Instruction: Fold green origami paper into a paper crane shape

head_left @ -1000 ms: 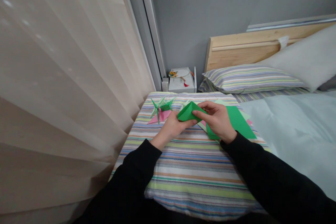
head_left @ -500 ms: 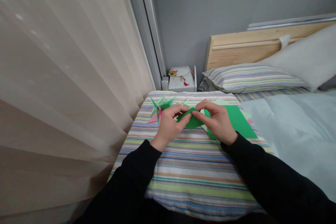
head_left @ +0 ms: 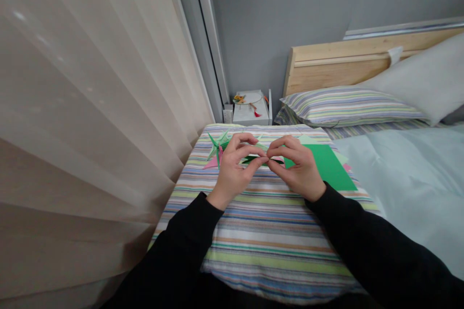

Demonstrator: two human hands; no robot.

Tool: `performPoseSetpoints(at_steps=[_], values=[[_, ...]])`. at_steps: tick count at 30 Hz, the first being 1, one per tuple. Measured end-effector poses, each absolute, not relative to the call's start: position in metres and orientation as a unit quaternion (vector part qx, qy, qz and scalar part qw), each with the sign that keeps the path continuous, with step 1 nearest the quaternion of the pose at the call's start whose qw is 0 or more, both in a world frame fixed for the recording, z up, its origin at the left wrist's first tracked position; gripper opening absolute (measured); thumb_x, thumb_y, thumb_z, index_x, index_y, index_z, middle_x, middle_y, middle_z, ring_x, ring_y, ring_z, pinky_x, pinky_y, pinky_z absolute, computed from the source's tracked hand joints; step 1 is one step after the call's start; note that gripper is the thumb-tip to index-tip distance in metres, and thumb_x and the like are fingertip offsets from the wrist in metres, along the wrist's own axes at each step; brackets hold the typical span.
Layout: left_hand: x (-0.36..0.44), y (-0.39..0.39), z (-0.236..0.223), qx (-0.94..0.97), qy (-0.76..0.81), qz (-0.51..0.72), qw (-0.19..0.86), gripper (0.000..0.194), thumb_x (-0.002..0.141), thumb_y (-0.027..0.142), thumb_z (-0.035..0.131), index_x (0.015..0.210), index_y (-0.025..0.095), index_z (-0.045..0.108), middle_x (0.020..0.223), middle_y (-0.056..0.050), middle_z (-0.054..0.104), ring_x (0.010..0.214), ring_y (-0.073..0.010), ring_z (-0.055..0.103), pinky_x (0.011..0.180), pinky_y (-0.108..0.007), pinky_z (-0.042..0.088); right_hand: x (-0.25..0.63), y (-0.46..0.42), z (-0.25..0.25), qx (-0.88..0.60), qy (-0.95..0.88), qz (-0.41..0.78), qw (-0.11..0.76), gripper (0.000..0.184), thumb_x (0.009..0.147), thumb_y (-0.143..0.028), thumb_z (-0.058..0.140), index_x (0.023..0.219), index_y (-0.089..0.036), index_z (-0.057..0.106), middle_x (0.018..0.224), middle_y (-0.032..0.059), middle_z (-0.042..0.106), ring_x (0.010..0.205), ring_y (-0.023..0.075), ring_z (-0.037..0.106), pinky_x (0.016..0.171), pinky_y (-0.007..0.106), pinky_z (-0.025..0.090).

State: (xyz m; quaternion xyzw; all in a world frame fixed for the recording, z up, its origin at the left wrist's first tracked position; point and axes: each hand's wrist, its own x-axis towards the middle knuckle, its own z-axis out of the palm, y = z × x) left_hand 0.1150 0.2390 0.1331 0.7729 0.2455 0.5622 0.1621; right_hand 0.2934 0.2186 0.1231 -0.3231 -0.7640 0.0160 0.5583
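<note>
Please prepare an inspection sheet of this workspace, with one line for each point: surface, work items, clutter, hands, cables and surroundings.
Surface: striped cloth, near edge uneven.
Work items: folded green paper, mostly hidden by the hands.
Clutter: flat green sheet on the right, pink paper peeking past its edge; pointed green piece on the left.
Hands: left hand and right hand both pinch the folded green paper.
Cables: nothing seen.
Surroundings: curtain at left; wooden headboard and striped pillow at upper right.
</note>
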Motion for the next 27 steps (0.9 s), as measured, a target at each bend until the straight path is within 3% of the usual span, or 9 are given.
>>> performPoseSetpoints(at_steps=[8, 13, 27], values=[[0.115, 0.237, 0.131, 0.785, 0.233, 0.564, 0.110, 0.009, 0.084, 0.011, 0.075, 0.085, 0.019, 0.072, 0.115, -0.007, 0.061, 0.110, -0.0207, 0.062, 0.092, -0.038, 0.053, 0.293, 0.220, 0.121, -0.328, -0.766, 0.047, 0.551, 0.013, 0.082, -0.011, 0.073, 0.081, -0.023, 0.067, 0.086, 0.0016, 0.069, 0.084, 0.0203, 0.064, 0.080, 0.040, 0.043], [0.115, 0.236, 0.130, 0.798, 0.223, 0.556, 0.058, 0.011, 0.085, 0.011, 0.074, 0.088, 0.020, 0.070, 0.116, -0.006, 0.064, 0.111, -0.0209, 0.061, 0.093, -0.039, 0.052, 0.292, 0.219, 0.120, -0.324, -0.769, -0.006, 0.551, 0.016, 0.080, -0.008, 0.071, 0.084, -0.023, 0.066, 0.086, 0.0012, 0.068, 0.083, 0.0202, 0.063, 0.083, 0.042, 0.041], [0.118, 0.221, 0.131, 0.753, 0.216, 0.618, 0.066, 0.012, 0.089, 0.012, 0.069, 0.086, 0.024, 0.071, 0.117, -0.005, 0.061, 0.113, -0.0216, 0.058, 0.096, -0.043, 0.052, 0.289, 0.214, 0.127, -0.259, -0.755, -0.033, 0.601, 0.014, 0.083, -0.012, 0.070, 0.088, -0.024, 0.069, 0.084, 0.0024, 0.070, 0.079, 0.0211, 0.064, 0.080, 0.045, 0.048]])
